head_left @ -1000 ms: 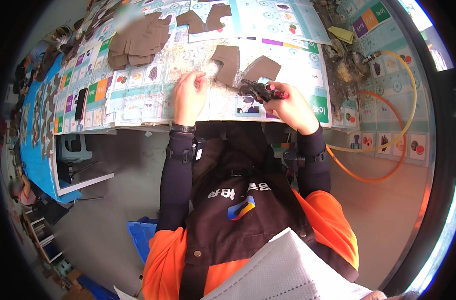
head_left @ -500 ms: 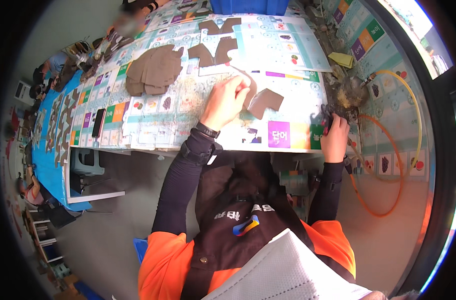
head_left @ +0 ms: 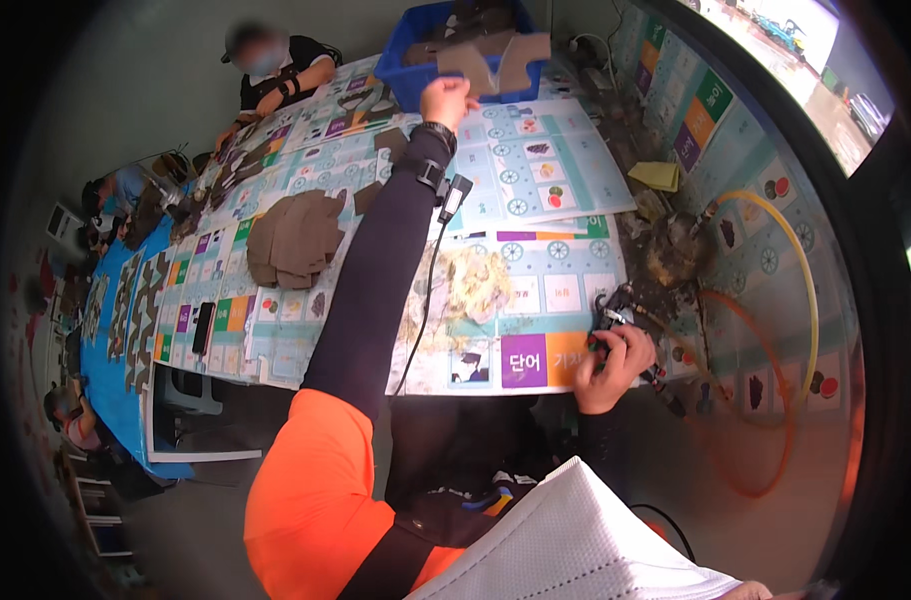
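Note:
My left hand [head_left: 448,103] reaches out to the far side of the table, its fingers pinched at the near edge of a flat, brown V-shaped cut piece [head_left: 515,68]. That piece is up against the front of a blue bin [head_left: 403,72], which has more brown pieces inside. Close to the table's front edge, my right hand [head_left: 617,368] has its fingers curled round a black spray gun [head_left: 611,312], partly hidden by them. A stack of brown cut pieces [head_left: 293,240] lies left of my left arm, which covers part of other pieces beyond it.
Right of the spray gun runs an orange hose [head_left: 797,420], and a yellow hose [head_left: 809,270] leads from a dirty round metal vessel [head_left: 675,250]. A phone [head_left: 203,328] lies at left. Another person [head_left: 293,70] sits across the table's far left. A thin black cable [head_left: 427,325] hangs along my left arm.
My left hand has gone from the middle of the table to the blue bin, with the brown piece. The right hand stays by the spray gun. The view has tilted toward the far side.

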Available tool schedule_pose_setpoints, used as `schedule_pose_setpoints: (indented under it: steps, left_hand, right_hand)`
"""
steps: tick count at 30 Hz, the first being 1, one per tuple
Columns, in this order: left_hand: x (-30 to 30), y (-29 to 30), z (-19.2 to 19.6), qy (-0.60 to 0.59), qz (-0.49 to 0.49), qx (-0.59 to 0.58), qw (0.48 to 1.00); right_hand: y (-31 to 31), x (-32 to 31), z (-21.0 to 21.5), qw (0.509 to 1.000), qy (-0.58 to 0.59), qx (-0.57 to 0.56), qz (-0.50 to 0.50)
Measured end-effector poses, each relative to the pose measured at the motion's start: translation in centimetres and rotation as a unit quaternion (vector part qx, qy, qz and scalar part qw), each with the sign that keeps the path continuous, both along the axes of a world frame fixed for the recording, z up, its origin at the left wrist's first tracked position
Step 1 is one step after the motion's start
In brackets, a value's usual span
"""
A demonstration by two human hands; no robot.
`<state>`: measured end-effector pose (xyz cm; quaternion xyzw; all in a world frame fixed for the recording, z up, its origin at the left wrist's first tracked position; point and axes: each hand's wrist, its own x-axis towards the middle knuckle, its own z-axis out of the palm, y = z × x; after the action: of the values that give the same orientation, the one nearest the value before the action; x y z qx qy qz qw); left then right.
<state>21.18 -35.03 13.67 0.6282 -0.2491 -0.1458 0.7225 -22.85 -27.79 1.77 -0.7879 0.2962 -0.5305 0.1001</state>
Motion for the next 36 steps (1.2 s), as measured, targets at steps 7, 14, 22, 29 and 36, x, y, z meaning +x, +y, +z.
schedule_pose_setpoints:
  steps: [7,14,22,29,36]
  left_hand:
    - [5.0,-0.6,-10.1,0.012,0.037,0.391,0.919]
    - [5.3,-0.7,-9.6,0.094,0.111,0.381,0.913]
    - [4.7,3.8,-5.9,-0.223,0.085,0.453,0.859]
    - [4.7,20.8,1.6,-0.394,0.023,0.466,0.792]
    - [8.2,33.4,1.3,-0.373,-0.133,0.662,0.636]
  right_hand:
    - [-0.5,0.4,-0.4,0.999,0.031,-0.008,0.023]
    - [-0.5,0.5,-0.5,0.999,0.034,-0.001,0.028]
    - [0.0,0.5,-0.7,0.999,0.039,0.012,0.025]
    - [0.6,0.6,-1.1,0.999,0.039,-0.003,0.027]
    - [0.9,0.5,-1.0,0.999,0.046,-0.018,0.005]
